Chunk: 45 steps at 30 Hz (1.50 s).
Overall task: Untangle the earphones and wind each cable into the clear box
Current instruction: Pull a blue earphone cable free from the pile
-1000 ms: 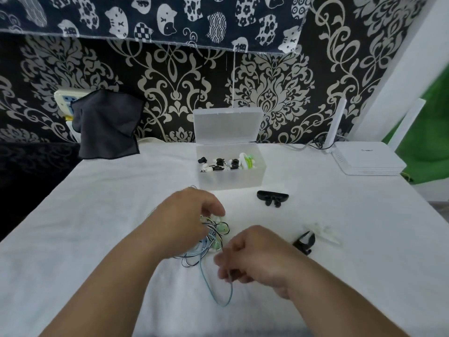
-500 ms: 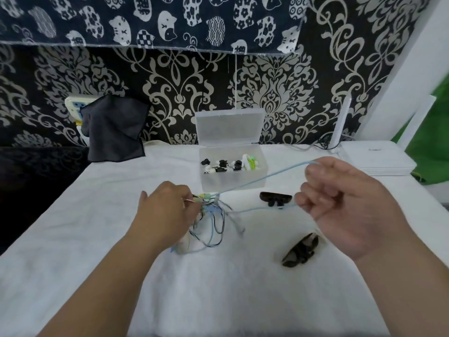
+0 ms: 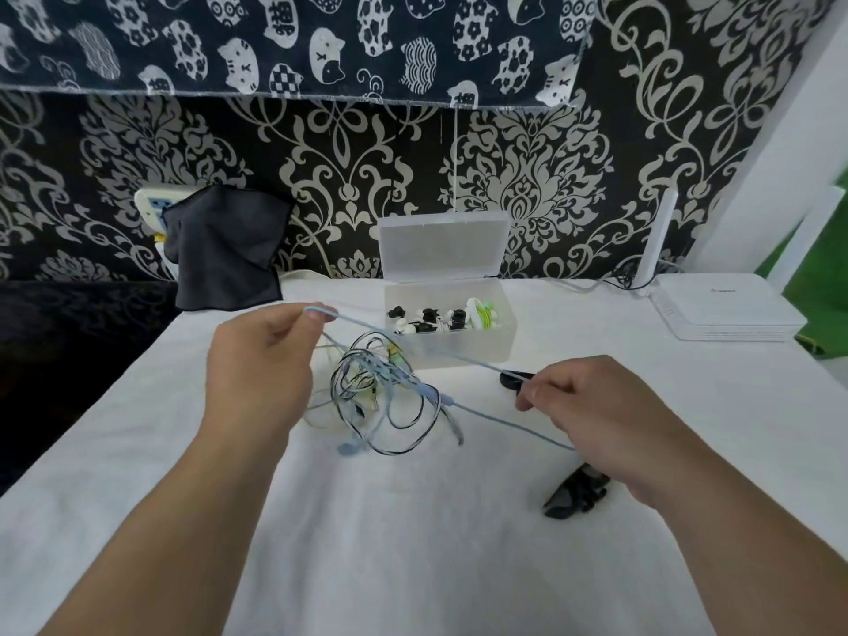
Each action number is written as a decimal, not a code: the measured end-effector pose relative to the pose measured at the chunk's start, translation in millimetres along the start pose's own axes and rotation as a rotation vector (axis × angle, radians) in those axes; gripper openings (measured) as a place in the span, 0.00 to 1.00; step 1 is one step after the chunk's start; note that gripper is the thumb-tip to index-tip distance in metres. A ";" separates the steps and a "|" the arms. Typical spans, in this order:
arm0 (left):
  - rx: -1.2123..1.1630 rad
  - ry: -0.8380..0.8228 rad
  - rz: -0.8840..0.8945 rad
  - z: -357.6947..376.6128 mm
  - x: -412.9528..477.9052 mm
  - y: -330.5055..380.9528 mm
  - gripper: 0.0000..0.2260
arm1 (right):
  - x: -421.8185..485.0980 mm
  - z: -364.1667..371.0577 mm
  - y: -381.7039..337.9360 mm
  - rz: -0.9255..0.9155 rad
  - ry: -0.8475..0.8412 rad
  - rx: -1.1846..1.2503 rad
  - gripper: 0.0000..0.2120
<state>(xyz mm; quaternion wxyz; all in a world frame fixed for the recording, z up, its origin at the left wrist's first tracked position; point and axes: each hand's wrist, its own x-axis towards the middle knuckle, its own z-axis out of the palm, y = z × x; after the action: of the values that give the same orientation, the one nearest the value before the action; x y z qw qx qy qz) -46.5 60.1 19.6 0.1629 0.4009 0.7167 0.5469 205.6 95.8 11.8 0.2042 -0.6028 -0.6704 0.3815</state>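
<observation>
White table (image 3: 413, 566), open cloth nearest the viewer. Left hand (image 3: 257, 374) and right hand (image 3: 592, 410) each pinch one blue cable (image 3: 358, 323); the tangle (image 3: 381, 397) sits between them, before the clear box (image 3: 459, 351).

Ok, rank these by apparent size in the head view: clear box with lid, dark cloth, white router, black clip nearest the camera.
1. clear box, open lid included
2. dark cloth
3. white router
4. black clip, smallest despite being nearest

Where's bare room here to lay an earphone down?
Bare tablecloth lies in front between the forearms, and right of the clear box toward the white router. Crowded: the cable tangle before the box, black clips by the right hand.
</observation>
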 end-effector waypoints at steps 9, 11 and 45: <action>-0.075 0.024 -0.071 -4.4 0.6 5.3 0.19 | 3.5 16.1 -4.9 -0.092 -0.008 -0.434 0.06; 0.087 0.117 -0.018 -12.9 4.1 3.8 0.17 | 8.6 17.6 -1.7 -0.072 0.070 -0.471 0.09; 0.357 -0.473 0.364 19.0 -30.4 7.2 0.10 | -9.6 14.4 -51.9 -0.251 -0.161 0.893 0.07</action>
<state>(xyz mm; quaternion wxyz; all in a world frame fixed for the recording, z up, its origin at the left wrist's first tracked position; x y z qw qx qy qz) -11.9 50.2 13.4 0.1516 0.6599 0.6602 0.3252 162.9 83.6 43.9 0.4356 -0.3390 -0.5219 0.6504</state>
